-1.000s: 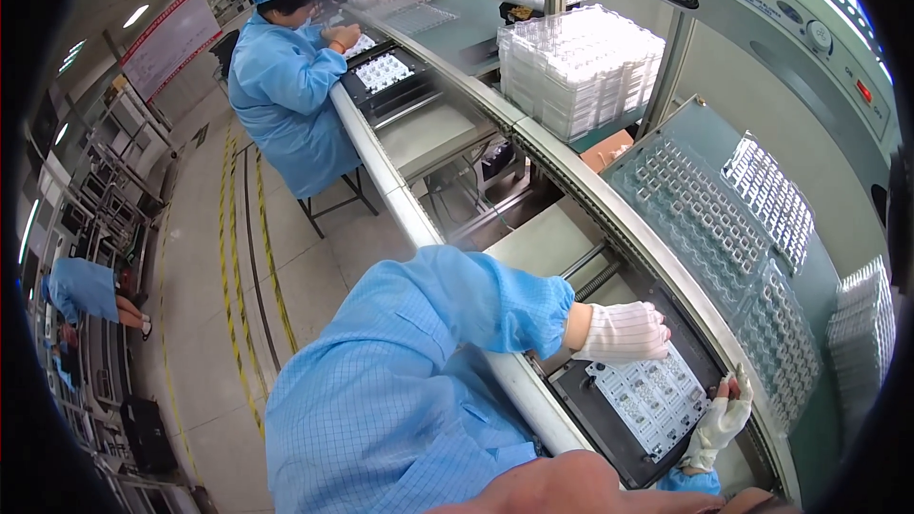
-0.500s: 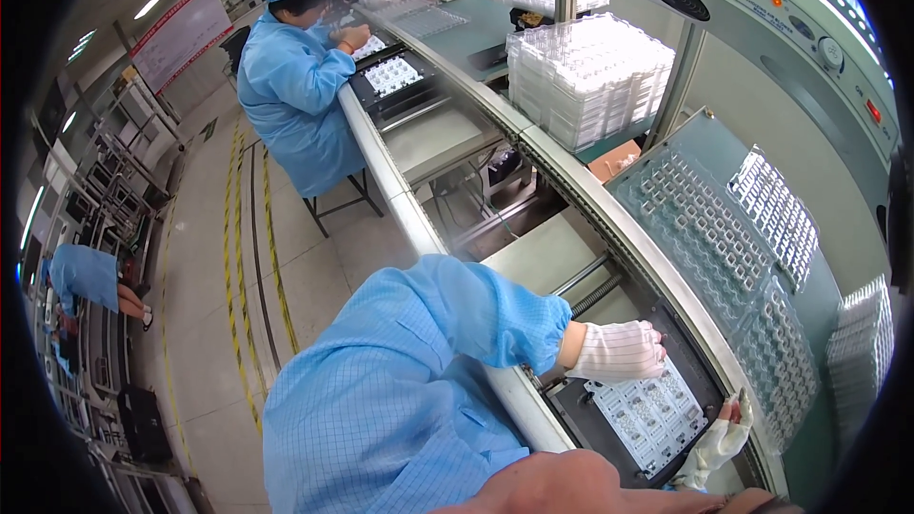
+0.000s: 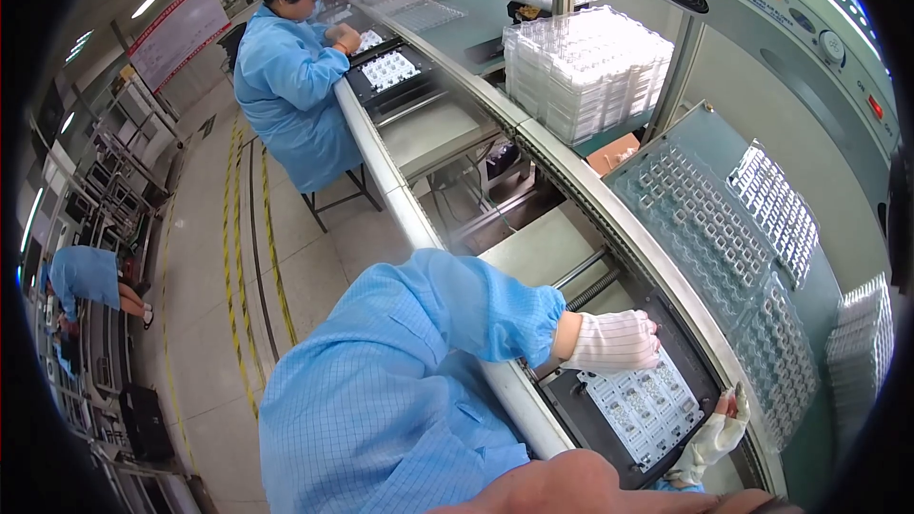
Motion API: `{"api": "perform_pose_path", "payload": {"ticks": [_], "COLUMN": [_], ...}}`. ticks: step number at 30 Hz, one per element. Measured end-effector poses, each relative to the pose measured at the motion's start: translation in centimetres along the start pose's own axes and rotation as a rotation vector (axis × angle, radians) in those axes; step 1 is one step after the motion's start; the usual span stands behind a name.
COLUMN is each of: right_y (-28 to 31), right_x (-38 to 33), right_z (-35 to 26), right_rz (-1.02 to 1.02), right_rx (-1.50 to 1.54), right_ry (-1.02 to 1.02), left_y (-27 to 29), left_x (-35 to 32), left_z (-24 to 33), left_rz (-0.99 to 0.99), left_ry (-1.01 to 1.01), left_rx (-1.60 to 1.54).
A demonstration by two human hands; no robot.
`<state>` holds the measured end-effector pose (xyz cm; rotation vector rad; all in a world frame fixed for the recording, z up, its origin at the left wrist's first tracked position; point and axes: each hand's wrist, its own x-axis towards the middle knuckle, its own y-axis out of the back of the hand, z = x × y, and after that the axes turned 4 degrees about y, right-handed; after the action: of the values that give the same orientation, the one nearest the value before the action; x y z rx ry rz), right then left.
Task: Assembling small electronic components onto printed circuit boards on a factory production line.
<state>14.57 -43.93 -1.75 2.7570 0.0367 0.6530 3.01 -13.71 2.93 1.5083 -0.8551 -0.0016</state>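
Observation:
My left hand [image 3: 614,341], in a white striped glove with bare fingertips, reaches over the far end of a white panel [image 3: 647,409] of small parts. Its fingers are curled together, and what they hold, if anything, is hidden. The panel lies flat in a black carrier tray [image 3: 586,424] on the conveyor line. By the tray's right edge is my right hand [image 3: 716,438], in a pale glove with bare fingertips. Its thumb and fingers are drawn together; anything between them is too small to make out.
Clear trays of small metal parts [image 3: 705,214] lie on the green bench at right, near a tray stack [image 3: 860,343]. Another tall stack of clear trays [image 3: 586,76] stands farther back. A co-worker in blue [image 3: 290,86] sits along the conveyor [image 3: 457,133]. An ionizer blower [image 3: 790,19] hangs overhead.
Both hands hold nearly the same places and poses, with the left shifted a little to the left in view. The co-worker's head has lifted slightly.

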Motion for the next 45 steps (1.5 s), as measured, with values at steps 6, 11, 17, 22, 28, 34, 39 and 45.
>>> {"api": "perform_pose_path", "payload": {"ticks": [6, 11, 17, 22, 28, 34, 39, 45], "right_y": [-1.2, -1.2, -0.9, 0.3, -1.1, -1.3, -1.5, -1.3], "right_x": [-0.5, -0.7, -0.7, -0.9, -0.8, -1.0, -0.7, -0.9], "right_z": [-1.6, -2.3, -2.1, 1.7, -1.4, 1.5, 1.8, 2.3], "right_rz": [0.022, 0.018, 0.004, -0.018, 0.012, 0.013, -0.018, 0.0], "right_rx": [0.096, 0.108, 0.108, 0.073, 0.075, 0.066, 0.044, 0.051], "right_ry": [0.027, 0.02, 0.005, -0.027, -0.023, 0.015, 0.059, 0.061], "left_y": [0.5, 0.2, -0.5, 0.2, 0.5, 1.1, 0.7, 1.2], "left_x": [-0.2, -0.3, -0.4, -0.5, -0.6, -1.0, -1.5, -1.3], "left_z": [-0.3, -0.1, 0.1, 0.0, -0.2, -0.5, -0.7, -0.8], "left_rz": [-0.02, 0.006, 0.018, -0.017, -0.008, -0.014, 0.019, 0.003], "left_ry": [-0.004, 0.007, 0.019, 0.002, -0.003, -0.022, -0.038, -0.087], "left_rx": [0.027, -0.029, -0.018, -0.016, 0.061, 0.173, 0.249, 0.208]}}
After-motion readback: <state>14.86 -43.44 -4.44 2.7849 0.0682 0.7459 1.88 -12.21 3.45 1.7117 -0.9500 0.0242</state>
